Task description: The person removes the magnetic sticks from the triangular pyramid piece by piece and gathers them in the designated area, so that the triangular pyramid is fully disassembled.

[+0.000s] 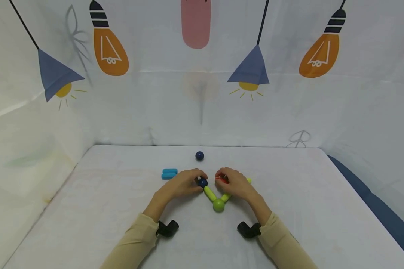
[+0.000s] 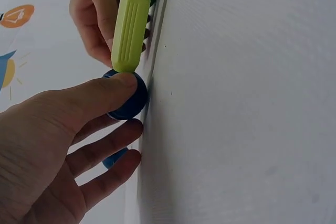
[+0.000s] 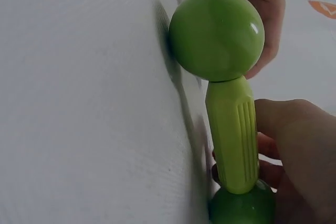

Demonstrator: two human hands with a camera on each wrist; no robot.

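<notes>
My left hand [image 1: 183, 183] grips a dark blue ball [image 1: 202, 182], its thumb pressed on the ball in the left wrist view. A lime rod [image 1: 210, 193] runs from this ball to a green ball [image 1: 218, 205] nearer me. From there another lime rod [image 3: 234, 135] leads to a second green ball [image 3: 244, 205], hidden in the head view by my right hand [image 1: 236, 184]. The fingers of the right hand curl round a red piece [image 1: 223, 179], mostly covered, so its shape cannot be made out. A lime tip [image 1: 249, 180] shows beyond that hand.
Two light blue rods [image 1: 169, 173] lie side by side left of the left hand. Another dark blue ball [image 1: 199, 155] sits farther back on the white table [image 1: 104, 209]. A patterned white curtain [image 1: 155, 104] hangs behind.
</notes>
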